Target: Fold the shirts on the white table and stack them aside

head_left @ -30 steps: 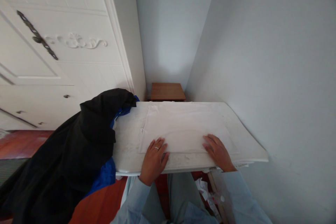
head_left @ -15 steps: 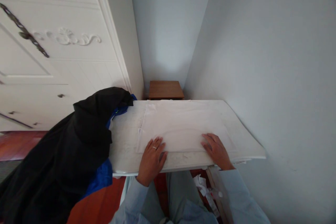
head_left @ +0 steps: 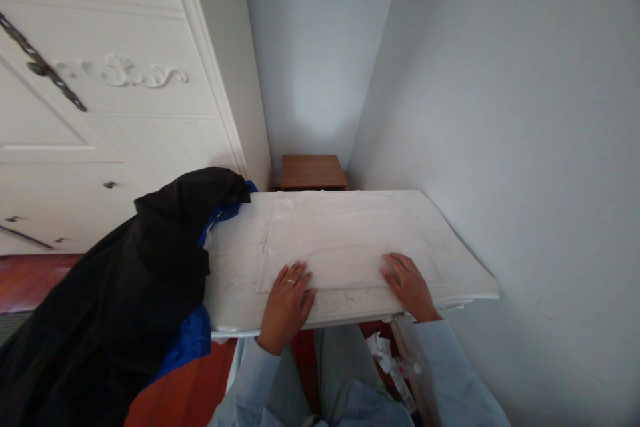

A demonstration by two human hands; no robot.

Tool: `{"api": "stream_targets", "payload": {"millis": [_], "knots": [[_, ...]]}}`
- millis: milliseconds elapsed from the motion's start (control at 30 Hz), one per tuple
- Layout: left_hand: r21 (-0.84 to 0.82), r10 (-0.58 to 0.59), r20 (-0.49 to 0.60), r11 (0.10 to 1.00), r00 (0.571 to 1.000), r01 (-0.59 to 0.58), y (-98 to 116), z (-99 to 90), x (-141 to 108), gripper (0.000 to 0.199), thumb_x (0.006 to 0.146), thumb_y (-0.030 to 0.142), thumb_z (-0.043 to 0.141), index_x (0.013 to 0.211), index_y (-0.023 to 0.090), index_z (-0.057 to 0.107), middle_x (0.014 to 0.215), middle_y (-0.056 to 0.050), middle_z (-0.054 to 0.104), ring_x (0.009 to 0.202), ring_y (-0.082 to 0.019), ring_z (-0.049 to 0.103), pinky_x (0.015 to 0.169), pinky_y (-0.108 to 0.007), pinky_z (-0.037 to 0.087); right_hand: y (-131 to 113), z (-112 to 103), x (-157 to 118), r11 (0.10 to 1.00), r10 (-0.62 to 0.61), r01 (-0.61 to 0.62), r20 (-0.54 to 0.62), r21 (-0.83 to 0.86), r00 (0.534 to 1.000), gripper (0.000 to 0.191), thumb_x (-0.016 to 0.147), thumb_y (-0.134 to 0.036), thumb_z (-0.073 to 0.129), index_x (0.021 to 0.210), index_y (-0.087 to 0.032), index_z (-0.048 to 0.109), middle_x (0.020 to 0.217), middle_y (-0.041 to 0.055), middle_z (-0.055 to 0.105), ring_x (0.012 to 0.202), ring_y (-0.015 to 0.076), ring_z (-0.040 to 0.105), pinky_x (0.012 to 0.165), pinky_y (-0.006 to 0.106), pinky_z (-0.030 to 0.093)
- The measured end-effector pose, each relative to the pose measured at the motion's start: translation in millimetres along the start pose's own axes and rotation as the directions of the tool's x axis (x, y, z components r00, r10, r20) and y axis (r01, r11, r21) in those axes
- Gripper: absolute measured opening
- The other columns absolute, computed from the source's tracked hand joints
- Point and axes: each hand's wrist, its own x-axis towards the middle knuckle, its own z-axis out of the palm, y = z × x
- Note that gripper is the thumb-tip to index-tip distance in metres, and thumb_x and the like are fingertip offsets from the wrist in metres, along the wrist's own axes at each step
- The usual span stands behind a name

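Observation:
A white folded cloth [head_left: 340, 233] lies flat on a white ironing board [head_left: 233, 287]. Resting on the cloth's near left part is my left hand [head_left: 287, 303], open, with a ring on one finger. My right hand [head_left: 410, 287] lies open on the near right part of the same cloth, palm down. The cloth shows slight creases, and its far edge runs close to the board's far edge. Neither hand grips anything.
Black clothing [head_left: 145, 267] with a blue garment [head_left: 193, 340] drapes over the board's left end. A white wardrobe [head_left: 150, 133] stands at the left, a grey wall [head_left: 525, 147] at the right. Behind the board is a brown wooden cabinet [head_left: 314, 171]. White wrapping [head_left: 383, 353] lies below.
The whole view has shifted slightly, so everything appears a little further left. Both hands keep almost the same place on the cloth.

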Motion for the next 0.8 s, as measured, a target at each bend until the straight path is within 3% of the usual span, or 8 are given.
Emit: {"api": "stream_targets", "payload": {"millis": [433,600,800], "knots": [[0.005,0.011,-0.012,1.000,1.000,-0.011,-1.6,1.4,-0.6,0.029,0.097,0.025,0.054,0.123,0.017,0.064,0.137,-0.015,0.064,0.133,-0.028,0.056,0.113,-0.053,0.045,-2.0,-0.7,-0.1,1.000,-0.005,0.005,-0.020,0.005,1.000,0.049,0.102,-0.053,0.040,0.132,-0.021,0.063,0.125,0.0140,0.064,0.118,0.0287,0.058,0.103,0.049,0.051],[-0.001,0.009,-0.021,1.000,1.000,-0.009,-2.1,1.7,-0.6,0.029,0.097,0.026,0.055,0.123,0.018,0.064,0.137,-0.014,0.064,0.133,-0.027,0.056,0.113,-0.053,0.046,-1.2,0.8,0.6,1.000,-0.017,0.017,-0.028,0.005,0.999,0.048,0.103,-0.052,0.038,0.126,-0.021,0.067,0.115,0.0137,0.067,0.110,0.0276,0.061,0.098,0.046,0.054],[0.003,0.005,-0.018,1.000,1.000,-0.005,-2.8,2.8,-0.8,0.029,0.097,0.026,0.054,0.123,0.018,0.065,0.136,-0.014,0.065,0.133,-0.027,0.056,0.113,-0.054,0.046,4.1,2.8,-0.5,0.999,-0.019,0.020,-0.042,0.039,0.999,0.051,0.103,-0.054,0.039,0.131,-0.019,0.064,0.124,0.0149,0.065,0.118,0.0274,0.060,0.103,0.048,0.052]]}}
